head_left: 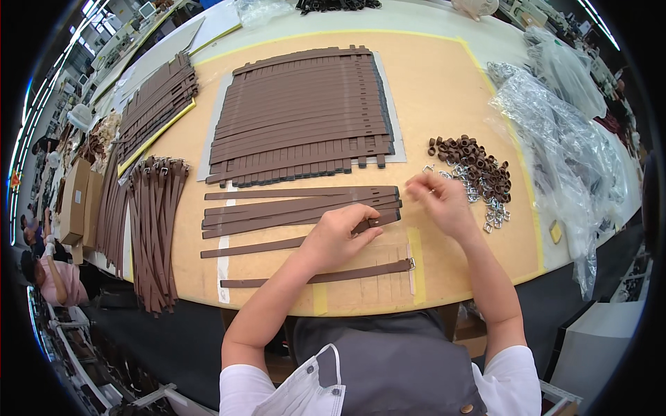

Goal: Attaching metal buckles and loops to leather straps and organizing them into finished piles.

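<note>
My left hand grips a brown strap close to its dark right end, thumb and fingers pinching it. Just right of that end, my right hand is raised with fingertips pressed together; whatever is between them is too small to make out. Beyond the held strap, several loose brown straps lie side by side. Nearer to me, partly under my left forearm, is another strap with a silver buckle at its right end. Silver buckles are heaped beside my right hand, next to small brown loops.
A big layered stack of brown straps sits on a grey board at the back. Buckled straps hang over the table's left edge, near another strap pile. Clear plastic bags cover the right side. Cardboard boxes stand left.
</note>
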Demonstrator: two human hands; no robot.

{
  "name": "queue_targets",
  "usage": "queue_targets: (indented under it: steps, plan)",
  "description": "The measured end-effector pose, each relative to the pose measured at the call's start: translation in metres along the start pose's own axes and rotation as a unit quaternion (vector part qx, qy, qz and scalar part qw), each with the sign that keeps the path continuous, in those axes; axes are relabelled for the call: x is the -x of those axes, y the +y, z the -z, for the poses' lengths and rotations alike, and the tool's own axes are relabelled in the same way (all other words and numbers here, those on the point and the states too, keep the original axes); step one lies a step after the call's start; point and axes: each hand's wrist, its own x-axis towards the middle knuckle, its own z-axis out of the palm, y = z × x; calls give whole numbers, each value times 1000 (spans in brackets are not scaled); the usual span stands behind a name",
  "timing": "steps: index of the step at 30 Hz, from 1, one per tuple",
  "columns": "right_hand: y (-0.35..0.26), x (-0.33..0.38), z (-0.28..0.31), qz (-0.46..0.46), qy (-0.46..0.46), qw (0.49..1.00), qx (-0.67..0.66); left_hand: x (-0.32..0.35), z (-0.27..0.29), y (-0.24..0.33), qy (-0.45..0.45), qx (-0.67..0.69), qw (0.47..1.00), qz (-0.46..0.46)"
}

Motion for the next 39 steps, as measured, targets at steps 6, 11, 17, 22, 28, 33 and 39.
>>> queue_targets:
  steps: [6,11,17,22,28,33,39]
  plan:
    - [-5,-32,37,-49,117,938,321,0,4,2,-22,10,999,36]
    - [10,-38,10,88,36,936,339,4,4,-4,-10,14,999,38]
    - [2,-27,12,23,-22,985,170,3,7,-7,-1,23,999,41]
    - [-8,-20,11,18,29,957,289,3,3,-8,5,22,1000,18]
    - [-2,-18,-4,22,-16,956,294,1,5,-8,20,-16,1000,0]
    - [-11,-16,0,-78,-83,992,62,1,9,-3,43,-5,999,22]
    - [-10,-14,-14,-85,-127,958,-241,1,6,-5,61,33,997,32]
